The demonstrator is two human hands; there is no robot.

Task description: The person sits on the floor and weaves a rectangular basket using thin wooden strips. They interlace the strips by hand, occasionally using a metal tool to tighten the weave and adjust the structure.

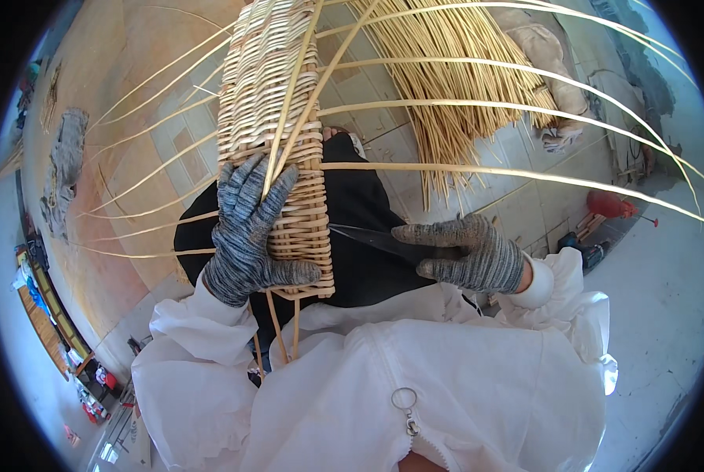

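At the far left, thin canes (163, 255) stick out past the left edge of the wicker panel, fanning over the floor (143, 94). Your left hand (250, 228), in a grey knitted glove, lies spread over the lower left edge of the wicker panel (254, 118), thumb pointing to its lower right corner; you cannot tell whether it grips. The panel's lower end sits above the black cloth (364, 189) on your lap. Two loose canes (287, 118) slant up from your left fingers. More long canes (446, 167) arc out from the panel's right edge. Just beside that edge is the tip of a narrow-bladed tool (364, 234), which your right hand (470, 250), gloved alike, grasps. Beyond, a thick cane bundle (446, 79) lies on the floor; farther right sit a red bulbous object (608, 204) and a power drill (595, 253).
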